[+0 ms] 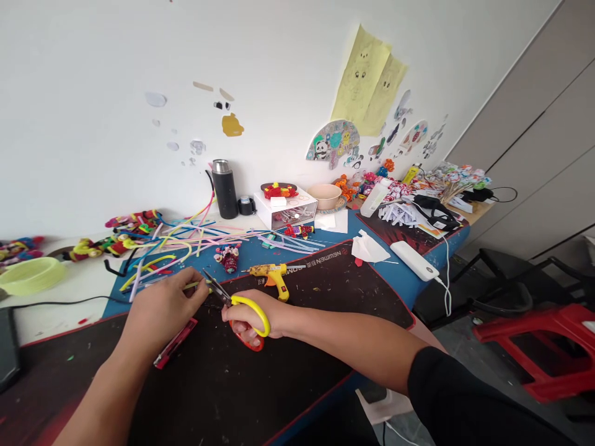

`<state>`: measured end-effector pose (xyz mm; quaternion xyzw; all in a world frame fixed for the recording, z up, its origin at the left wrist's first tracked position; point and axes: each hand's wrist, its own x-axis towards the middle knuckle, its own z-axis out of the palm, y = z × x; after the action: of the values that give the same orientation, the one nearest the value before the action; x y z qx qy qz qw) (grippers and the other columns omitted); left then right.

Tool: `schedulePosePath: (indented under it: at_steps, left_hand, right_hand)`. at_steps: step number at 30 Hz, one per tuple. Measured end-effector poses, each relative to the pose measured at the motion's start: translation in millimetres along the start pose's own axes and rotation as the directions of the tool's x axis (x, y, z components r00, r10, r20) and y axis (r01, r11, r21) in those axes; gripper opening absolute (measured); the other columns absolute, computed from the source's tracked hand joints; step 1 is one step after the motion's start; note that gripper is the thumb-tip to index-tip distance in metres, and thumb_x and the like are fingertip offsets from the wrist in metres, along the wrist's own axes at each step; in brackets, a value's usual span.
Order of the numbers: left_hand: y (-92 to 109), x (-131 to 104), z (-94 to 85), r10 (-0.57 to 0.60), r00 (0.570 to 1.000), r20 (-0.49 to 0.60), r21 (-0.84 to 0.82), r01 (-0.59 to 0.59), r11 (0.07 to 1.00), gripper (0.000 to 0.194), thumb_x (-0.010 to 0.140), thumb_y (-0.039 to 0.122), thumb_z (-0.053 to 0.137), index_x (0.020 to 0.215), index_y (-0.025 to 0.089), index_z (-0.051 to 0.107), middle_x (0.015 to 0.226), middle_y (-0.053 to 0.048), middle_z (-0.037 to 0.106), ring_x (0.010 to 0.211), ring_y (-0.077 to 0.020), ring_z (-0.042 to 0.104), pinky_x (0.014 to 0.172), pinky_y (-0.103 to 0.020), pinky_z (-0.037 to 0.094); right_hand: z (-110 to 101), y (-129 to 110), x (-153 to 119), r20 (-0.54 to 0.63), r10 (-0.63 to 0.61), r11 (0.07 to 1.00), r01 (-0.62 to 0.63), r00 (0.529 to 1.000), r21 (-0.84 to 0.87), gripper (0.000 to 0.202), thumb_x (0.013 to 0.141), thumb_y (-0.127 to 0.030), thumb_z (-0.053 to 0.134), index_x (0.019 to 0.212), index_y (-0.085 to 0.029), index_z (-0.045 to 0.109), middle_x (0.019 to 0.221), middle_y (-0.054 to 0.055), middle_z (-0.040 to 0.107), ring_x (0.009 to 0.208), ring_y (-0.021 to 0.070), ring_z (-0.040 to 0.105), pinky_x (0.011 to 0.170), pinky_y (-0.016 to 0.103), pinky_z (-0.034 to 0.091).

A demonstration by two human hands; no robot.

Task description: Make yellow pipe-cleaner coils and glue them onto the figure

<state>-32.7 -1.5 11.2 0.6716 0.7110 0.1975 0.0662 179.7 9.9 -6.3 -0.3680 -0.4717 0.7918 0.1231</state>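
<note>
My right hand (251, 313) grips a pair of scissors (253, 310) with one yellow and one red handle loop, blades pointing up and left. My left hand (170, 303) pinches a thin yellow-green strip (191, 285), perhaps a pipe cleaner, whose end lies by the scissor blades. Whether the blades touch it is hard to tell. Below my left hand lies a red utility knife (175, 344) on the black mat (199, 402). A yellow glue gun (274, 275) rests just beyond my right hand, and a small dark red figure (227, 257) sits behind the scissors.
Coloured pipe cleaners (195, 229) are spread along the back. A black thermos (225, 191) stands beside a white box (288, 209). To the right are a crumpled tissue (369, 248), a white power bank (414, 261) with a cable, and a red stool (543, 353) on the floor.
</note>
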Motion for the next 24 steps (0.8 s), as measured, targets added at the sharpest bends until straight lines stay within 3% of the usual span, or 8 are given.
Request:
schedulePosePath:
  at_steps: [6, 11, 24]
  left_hand:
    - [1.0, 3.2, 3.6, 0.043, 0.998, 0.052, 0.002, -0.043, 0.999, 0.028, 0.091, 0.051, 0.048, 0.079, 0.030, 0.062, 0.067, -0.006, 0.074, 0.061, -0.0291, 0.066, 0.060, -0.034, 0.036]
    - [-2.4, 4.8, 8.9, 0.054, 0.998, 0.031, -0.007, -0.054, 0.999, 0.027, 0.090, 0.050, 0.050, 0.078, 0.030, 0.064, 0.064, -0.006, 0.072, 0.059, -0.0292, 0.065, 0.059, -0.034, 0.035]
    - [-4.7, 6.6, 12.0, 0.047, 0.998, 0.038, -0.021, -0.046, 0.999, 0.028, 0.091, 0.051, 0.052, 0.079, 0.030, 0.065, 0.066, -0.006, 0.074, 0.061, -0.0301, 0.068, 0.061, -0.035, 0.039]
  right_hand:
    - [3.6, -2.9, 0.0, -0.013, 0.095, 0.995, -0.094, 0.995, 0.035, 0.032, 0.090, -0.028, 0.079, 0.081, -0.023, 0.049, 0.048, -0.011, 0.045, 0.036, 0.0072, 0.032, 0.036, 0.017, 0.032]
    - [4.1, -2.1, 1.1, -0.016, 0.131, 0.990, -0.130, 0.991, 0.049, 0.030, 0.093, -0.024, 0.075, 0.080, -0.023, 0.048, 0.048, -0.011, 0.044, 0.035, 0.0072, 0.032, 0.036, 0.017, 0.032]
    - [6.1, -3.2, -1.5, -0.030, 0.159, 0.986, -0.157, 0.987, 0.056, 0.030, 0.095, -0.025, 0.075, 0.080, -0.023, 0.048, 0.048, -0.011, 0.043, 0.034, 0.0071, 0.033, 0.036, 0.017, 0.029]
